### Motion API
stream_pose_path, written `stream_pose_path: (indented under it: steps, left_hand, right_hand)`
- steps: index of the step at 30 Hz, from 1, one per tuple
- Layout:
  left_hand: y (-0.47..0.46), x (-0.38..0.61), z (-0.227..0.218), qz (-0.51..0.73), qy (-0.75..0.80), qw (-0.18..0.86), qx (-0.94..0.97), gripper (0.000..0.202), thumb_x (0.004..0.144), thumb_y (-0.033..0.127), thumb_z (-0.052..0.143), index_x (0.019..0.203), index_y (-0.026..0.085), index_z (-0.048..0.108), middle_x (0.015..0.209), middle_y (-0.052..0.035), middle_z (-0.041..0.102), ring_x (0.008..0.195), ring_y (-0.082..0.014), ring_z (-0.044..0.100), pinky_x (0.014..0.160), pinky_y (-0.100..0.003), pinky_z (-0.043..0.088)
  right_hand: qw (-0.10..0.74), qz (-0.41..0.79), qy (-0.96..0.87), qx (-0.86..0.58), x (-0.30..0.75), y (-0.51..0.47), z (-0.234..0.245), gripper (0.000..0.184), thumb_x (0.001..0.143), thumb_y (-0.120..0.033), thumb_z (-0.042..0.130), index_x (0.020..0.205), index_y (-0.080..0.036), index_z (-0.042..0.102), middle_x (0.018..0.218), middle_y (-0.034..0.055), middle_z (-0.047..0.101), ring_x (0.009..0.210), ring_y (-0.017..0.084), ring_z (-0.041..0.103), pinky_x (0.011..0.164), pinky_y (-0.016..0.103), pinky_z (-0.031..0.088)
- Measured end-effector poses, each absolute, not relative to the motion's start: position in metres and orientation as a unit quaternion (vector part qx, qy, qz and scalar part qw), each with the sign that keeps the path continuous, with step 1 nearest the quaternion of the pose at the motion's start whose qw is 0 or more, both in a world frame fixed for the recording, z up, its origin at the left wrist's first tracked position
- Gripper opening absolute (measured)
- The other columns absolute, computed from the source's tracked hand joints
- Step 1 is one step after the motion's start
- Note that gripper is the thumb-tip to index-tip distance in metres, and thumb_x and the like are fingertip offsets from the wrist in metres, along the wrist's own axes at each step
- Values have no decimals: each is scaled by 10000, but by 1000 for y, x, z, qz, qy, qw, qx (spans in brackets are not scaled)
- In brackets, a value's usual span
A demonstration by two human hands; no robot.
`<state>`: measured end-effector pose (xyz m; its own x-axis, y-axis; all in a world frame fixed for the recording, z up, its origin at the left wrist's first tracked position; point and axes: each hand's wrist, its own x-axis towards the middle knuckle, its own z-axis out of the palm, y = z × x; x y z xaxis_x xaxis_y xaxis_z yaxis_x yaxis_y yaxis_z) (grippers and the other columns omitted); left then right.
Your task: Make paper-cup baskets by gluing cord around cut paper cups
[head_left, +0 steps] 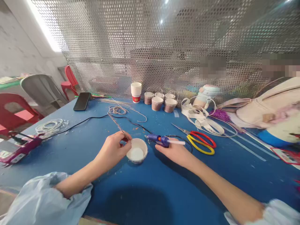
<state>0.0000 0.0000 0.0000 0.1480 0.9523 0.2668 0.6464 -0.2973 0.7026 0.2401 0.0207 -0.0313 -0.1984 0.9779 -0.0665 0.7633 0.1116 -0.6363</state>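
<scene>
My left hand [116,145] pinches a length of thin twisted cord [117,123] between thumb and fingers, just left of a small white cup [137,151]. The cord runs up and away toward a loose coil [117,110] on the table. The cup stands upright, its outside partly wrapped near the rim. My right hand [174,151] is closed around a blue hot glue gun [157,138], with a clear glue stick [177,142] sticking out of its back. The gun's nozzle points left at the cup, a little apart from it.
Scissors [199,141] with red and yellow handles lie right of the gun. Behind stand several wrapped cups [157,103] and a paper cup stack [136,92]. A black cable [93,118] crosses to a purple power strip [23,151]. White ribbon [203,120] and a phone [82,101] lie farther back.
</scene>
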Motion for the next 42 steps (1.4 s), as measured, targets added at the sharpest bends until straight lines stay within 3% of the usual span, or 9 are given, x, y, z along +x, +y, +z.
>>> stream_pose_path:
  steps: [11, 14, 21, 26, 30, 32, 34, 37, 42]
  left_hand:
    - [6, -3, -7, 354, 514, 215, 751, 113, 761, 145, 473, 726, 170, 577, 743, -16, 635, 603, -110, 548, 518, -201, 432]
    - [5, -2, -5, 353, 502, 200, 764, 116, 775, 139, 469, 732, 170, 573, 720, -12, 619, 584, -106, 546, 507, -195, 433]
    - [-2, -1, -8, 366, 470, 82, 799, 135, 837, 152, 458, 829, 191, 587, 836, -30, 687, 612, -120, 599, 568, -226, 482]
    - [-1, 4, -11, 377, 426, 12, 823, 168, 866, 153, 437, 821, 182, 596, 835, -53, 717, 734, -165, 659, 638, -255, 499]
    - [5, 4, -9, 355, 461, 79, 809, 140, 820, 154, 486, 784, 170, 620, 730, -30, 693, 574, -132, 589, 584, -246, 464]
    - [10, -1, -8, 354, 488, 149, 784, 133, 786, 151, 506, 757, 171, 635, 686, -14, 682, 563, -128, 579, 581, -242, 456]
    - [14, -7, -6, 361, 505, 235, 748, 134, 767, 180, 527, 750, 169, 659, 675, -14, 684, 599, -140, 597, 591, -248, 463]
    - [20, -17, -3, 394, 493, 362, 686, 174, 756, 299, 594, 752, 155, 692, 797, -55, 719, 725, -181, 638, 632, -276, 496]
    - [23, -23, 3, 443, 452, 471, 615, 245, 714, 383, 687, 765, 143, 701, 914, -87, 735, 815, -196, 649, 737, -316, 522]
  right_hand:
    - [162, 256, -763, -571, 275, 5, -8, 347, 791, -492, 646, 1021, -233, 665, 1039, 52, 695, 876, 231, 654, 737, 322, 501]
    - [140, 168, -731, -646, 299, -16, 8, 330, 795, -541, 629, 878, -228, 689, 826, 43, 714, 719, 223, 668, 610, 311, 505]
    - [333, 35, -802, -495, 278, -63, 56, 158, 918, -344, 550, 830, -239, 628, 706, -9, 671, 571, 126, 622, 533, 222, 504]
    - [365, 13, -857, -364, 231, -60, 73, 70, 947, -197, 520, 938, -199, 590, 734, 3, 632, 611, 117, 582, 611, 238, 494]
    - [289, 53, -891, -347, 200, -43, 46, 73, 919, -184, 553, 872, -187, 609, 771, 6, 633, 627, 119, 579, 605, 243, 467]
    - [207, 20, -923, -324, 187, -36, 24, 68, 874, -237, 630, 901, -176, 620, 840, 28, 661, 691, 157, 609, 602, 267, 455]
    - [164, -59, -934, -313, 178, -30, 5, 62, 882, -140, 571, 907, -159, 625, 823, 47, 656, 724, 184, 600, 608, 292, 432]
    - [171, -120, -929, -304, 174, -23, -11, 217, 891, -25, 462, 903, -159, 632, 769, 44, 619, 718, 189, 545, 623, 312, 398]
    - [206, -97, -928, -295, 178, -15, -18, 209, 918, -57, 471, 952, -161, 649, 779, 42, 608, 709, 188, 476, 645, 308, 389]
